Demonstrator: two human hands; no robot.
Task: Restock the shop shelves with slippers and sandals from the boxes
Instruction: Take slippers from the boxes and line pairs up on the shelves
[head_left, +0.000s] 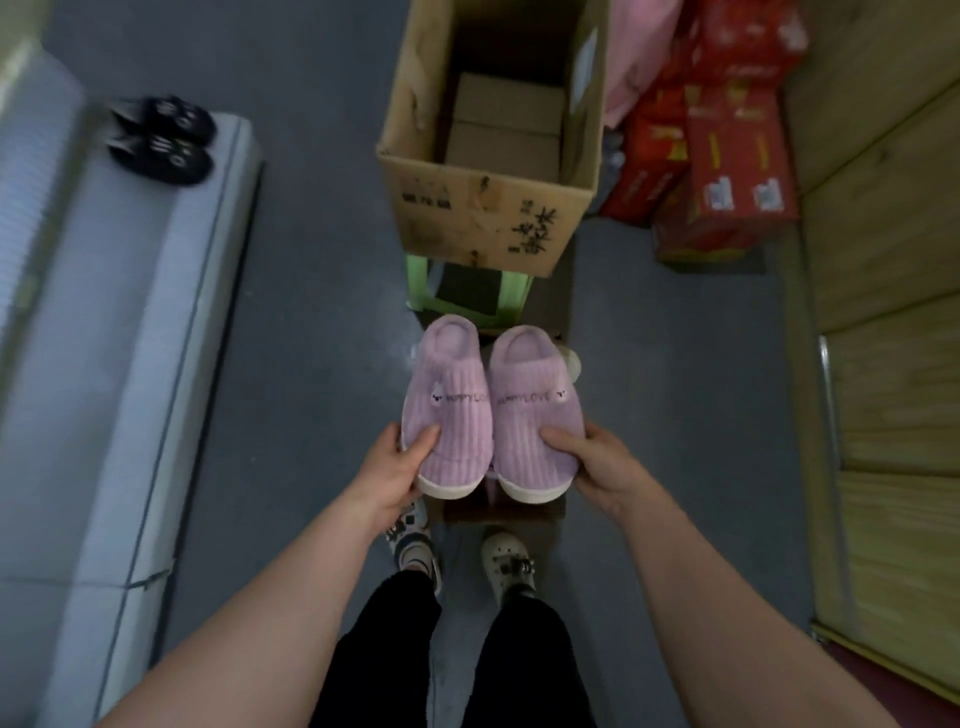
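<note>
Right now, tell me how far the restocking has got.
Done: one pair of black slippers sits on the white shelf. In hand: the left hand and right hand each hold one pink slipper. Left: the cardboard box still holds smaller boxes.

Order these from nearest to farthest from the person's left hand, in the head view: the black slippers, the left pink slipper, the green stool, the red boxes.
From the left hand:
1. Left pink slipper, held in it.
2. Green stool, ahead, under the carton.
3. Black slippers, far left, on the white shelf.
4. Red boxes, far right.
</note>
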